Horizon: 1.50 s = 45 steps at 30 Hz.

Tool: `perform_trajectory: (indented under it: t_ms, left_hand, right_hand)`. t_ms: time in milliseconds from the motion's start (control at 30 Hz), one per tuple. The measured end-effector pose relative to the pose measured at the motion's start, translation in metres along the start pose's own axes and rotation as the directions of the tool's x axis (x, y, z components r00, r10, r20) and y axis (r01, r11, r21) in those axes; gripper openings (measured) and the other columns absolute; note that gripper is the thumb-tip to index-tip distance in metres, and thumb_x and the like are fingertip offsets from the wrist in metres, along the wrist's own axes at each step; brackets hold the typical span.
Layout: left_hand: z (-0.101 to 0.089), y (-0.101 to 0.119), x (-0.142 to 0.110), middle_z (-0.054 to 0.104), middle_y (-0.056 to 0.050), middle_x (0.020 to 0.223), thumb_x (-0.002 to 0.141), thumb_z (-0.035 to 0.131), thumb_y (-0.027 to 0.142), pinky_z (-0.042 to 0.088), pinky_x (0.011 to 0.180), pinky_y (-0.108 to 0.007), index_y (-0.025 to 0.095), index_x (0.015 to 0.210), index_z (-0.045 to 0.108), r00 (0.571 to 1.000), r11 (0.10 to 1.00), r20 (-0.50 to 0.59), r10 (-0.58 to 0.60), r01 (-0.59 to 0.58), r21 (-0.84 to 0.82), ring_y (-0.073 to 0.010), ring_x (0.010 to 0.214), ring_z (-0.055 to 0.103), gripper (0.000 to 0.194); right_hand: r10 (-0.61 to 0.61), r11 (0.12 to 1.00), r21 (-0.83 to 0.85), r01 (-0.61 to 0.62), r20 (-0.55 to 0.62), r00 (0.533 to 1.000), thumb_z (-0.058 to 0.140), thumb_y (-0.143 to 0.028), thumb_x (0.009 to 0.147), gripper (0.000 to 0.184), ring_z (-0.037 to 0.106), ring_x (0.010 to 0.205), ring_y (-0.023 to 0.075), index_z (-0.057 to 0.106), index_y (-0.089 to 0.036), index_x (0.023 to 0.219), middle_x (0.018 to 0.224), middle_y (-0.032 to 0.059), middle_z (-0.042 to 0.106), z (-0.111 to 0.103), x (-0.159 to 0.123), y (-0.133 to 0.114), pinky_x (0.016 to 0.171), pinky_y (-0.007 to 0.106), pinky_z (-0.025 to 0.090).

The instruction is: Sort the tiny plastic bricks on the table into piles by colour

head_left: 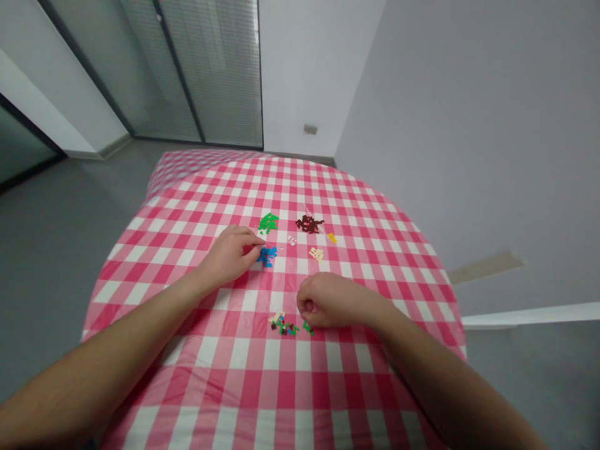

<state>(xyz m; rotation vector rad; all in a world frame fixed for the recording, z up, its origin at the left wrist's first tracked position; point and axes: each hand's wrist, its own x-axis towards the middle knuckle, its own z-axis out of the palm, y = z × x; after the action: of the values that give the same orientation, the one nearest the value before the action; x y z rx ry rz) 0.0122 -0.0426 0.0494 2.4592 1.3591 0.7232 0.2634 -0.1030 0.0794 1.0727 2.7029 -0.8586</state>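
Blue pieces [268, 255] lie, long axes mixed, beside my bunched left fingers [252, 239]. Right fingers [304, 291] curl; whether either pinches, I can't tell.

Worktop cloth [262, 387]: red-and-white check, spread beneath both hands, wrinkled nearer than hands. Second checked cloth [171, 165]: beyond left hand [233, 253], far side. Glass panels [229, 75], dark-framed: farther beyond left hand. White wall [314, 62]: straight beyond hands, small plate [310, 129] low on it. Side wall [469, 125]: right of right hand [335, 301]; tan strip [487, 267] low there, white ledge [534, 315] below strip. Grey floor [60, 231]: left of left hand.
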Motion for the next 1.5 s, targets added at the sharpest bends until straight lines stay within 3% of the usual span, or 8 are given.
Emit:
perform_trajectory:
  t_ms: [133, 267, 433, 767, 933, 1033, 1233, 1500]
  left_hand:
    - [0.001, 0.003, -0.001, 0.073, -0.006, 0.091, 0.09, 0.052, 0.024, 0.046, 0.09, -0.039, 0.02, 0.097, 0.078, 0.996, 0.997, 0.043, 0.073, -0.071, -0.04, -0.0223, 0.091, 0.063, 0.027]
    - [0.008, 0.004, -0.003, 0.071, -0.006, 0.09, 0.088, 0.054, 0.021, 0.045, 0.09, -0.039, 0.02, 0.096, 0.078, 0.99, 0.991, 0.051, 0.128, -0.127, -0.031, -0.0214, 0.089, 0.062, 0.025]
    - [0.012, 0.011, -0.007, 0.07, -0.008, 0.092, 0.09, 0.056, 0.021, 0.044, 0.087, -0.039, 0.018, 0.096, 0.078, 0.969, 0.97, 0.078, 0.236, -0.229, -0.086, -0.0223, 0.091, 0.059, 0.023]
    - [0.022, 0.035, -0.015, 0.068, -0.007, 0.101, 0.088, 0.057, 0.014, 0.042, 0.088, -0.039, 0.022, 0.112, 0.076, 0.866, 0.898, 0.237, 0.44, -0.421, -0.13, -0.0222, 0.096, 0.056, 0.031]
    - [0.021, 0.036, -0.015, 0.068, -0.008, 0.098, 0.096, 0.056, 0.022, 0.04, 0.083, -0.038, 0.022, 0.111, 0.076, 0.826, 0.852, 0.265, 0.498, -0.522, 0.024, -0.0231, 0.092, 0.053, 0.025]
    - [0.015, 0.034, -0.012, 0.067, -0.008, 0.097, 0.098, 0.056, 0.026, 0.039, 0.081, -0.037, 0.021, 0.101, 0.078, 0.818, 0.831, 0.278, 0.503, -0.546, 0.102, -0.0224, 0.089, 0.051, 0.022]
    - [0.002, 0.024, -0.007, 0.067, -0.007, 0.097, 0.094, 0.062, 0.022, 0.038, 0.083, -0.037, 0.022, 0.101, 0.077, 0.843, 0.84, 0.302, 0.445, -0.51, 0.186, -0.0238, 0.095, 0.051, 0.016]
    - [-0.003, 0.014, -0.004, 0.07, -0.009, 0.104, 0.091, 0.061, 0.019, 0.038, 0.082, -0.039, 0.024, 0.103, 0.078, 0.884, 0.856, 0.29, 0.366, -0.442, 0.268, -0.0261, 0.097, 0.05, 0.021]
  right_hand:
    - [0.007, 0.999, -0.041, -0.01, -0.071, 0.997, 0.06, -0.008, 0.073, 0.013, 0.05, 0.059, 0.0131, 0.067, -0.017, 0.067, 0.07, 0.0034, 0.068, 0.004, 0.006, 0.0, 0.057, 0.027, 0.035]
    - [-0.024, 0.996, -0.094, 0.002, -0.233, 0.972, 0.058, -0.013, 0.087, 0.017, 0.061, 0.076, 0.0178, 0.072, -0.016, 0.078, 0.084, 0.0085, 0.073, 0.011, 0.016, 0.01, 0.071, 0.03, 0.043]
    - [-0.049, 0.999, -0.01, 0.049, -0.333, 0.942, 0.057, -0.019, 0.096, 0.019, 0.067, 0.091, 0.0194, 0.076, -0.018, 0.094, 0.099, 0.0085, 0.077, 0.015, 0.021, 0.019, 0.084, 0.031, 0.046]
    - [0.09, 0.986, 0.167, 0.016, -0.607, 0.79, 0.063, -0.017, 0.089, 0.015, 0.062, 0.064, 0.0134, 0.077, -0.017, 0.085, 0.074, 0.0034, 0.075, 0.0, 0.01, 0.024, 0.062, 0.025, 0.041]
    - [0.049, 0.986, 0.16, 0.053, -0.571, 0.82, 0.063, -0.017, 0.088, 0.015, 0.063, 0.067, 0.0138, 0.077, -0.018, 0.087, 0.077, 0.003, 0.075, 0.002, 0.011, 0.023, 0.064, 0.025, 0.042]
    - [-0.07, 0.982, 0.123, 0.145, -0.476, 0.877, 0.062, -0.016, 0.089, 0.016, 0.063, 0.07, 0.0139, 0.078, -0.02, 0.092, 0.079, 0.0025, 0.075, 0.007, 0.01, 0.018, 0.067, 0.025, 0.043]
    - [-0.241, 0.968, 0.029, 0.249, -0.167, 0.956, 0.064, -0.016, 0.091, 0.014, 0.065, 0.079, 0.0163, 0.077, -0.019, 0.089, 0.085, 0.0045, 0.075, 0.02, 0.014, -0.006, 0.071, 0.027, 0.045]
    - [-0.21, 0.976, 0.037, 0.214, -0.088, 0.974, 0.06, -0.016, 0.094, 0.019, 0.066, 0.087, 0.0176, 0.078, -0.018, 0.099, 0.097, 0.0067, 0.076, 0.02, 0.013, -0.014, 0.078, 0.028, 0.047]
